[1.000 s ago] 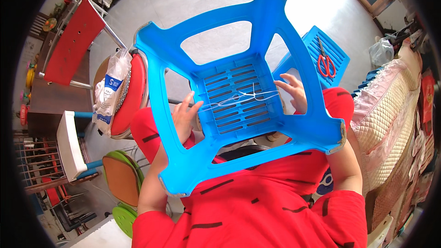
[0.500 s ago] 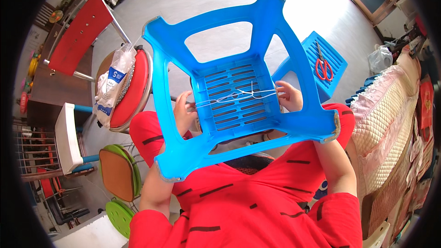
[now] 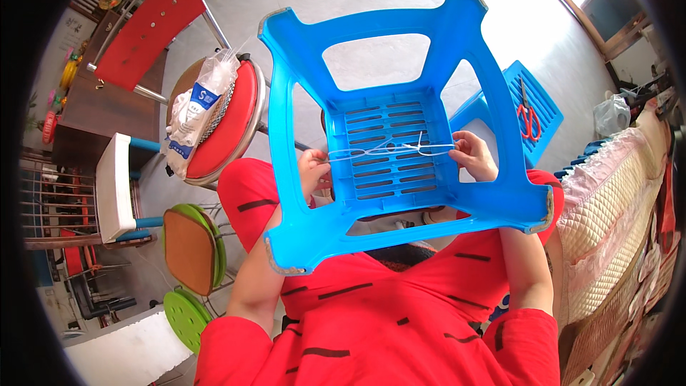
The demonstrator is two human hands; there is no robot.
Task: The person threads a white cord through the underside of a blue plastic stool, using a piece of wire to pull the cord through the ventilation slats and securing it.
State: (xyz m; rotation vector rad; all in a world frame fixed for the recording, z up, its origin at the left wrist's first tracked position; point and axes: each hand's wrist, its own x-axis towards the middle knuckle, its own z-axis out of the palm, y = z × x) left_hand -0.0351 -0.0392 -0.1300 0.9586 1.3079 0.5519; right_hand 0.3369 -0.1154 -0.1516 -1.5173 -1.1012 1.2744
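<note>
Blue plastic stool (image 3: 400, 129) lies upturned on the person's lap at frame centre, legs pointing away. Left hand (image 3: 313, 171) and right hand (image 3: 473, 155), fingers pinched shut, each hold an end of a white string (image 3: 389, 150) stretched across its slatted seat.

Glossy blue plastic stool (image 3: 400, 150), slatted seat

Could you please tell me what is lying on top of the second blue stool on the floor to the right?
A pair of red-handled scissors lies on the slatted seat of that blue stool. The overturned stool on the lap covers its near-left part, so anything there is hidden.
</note>
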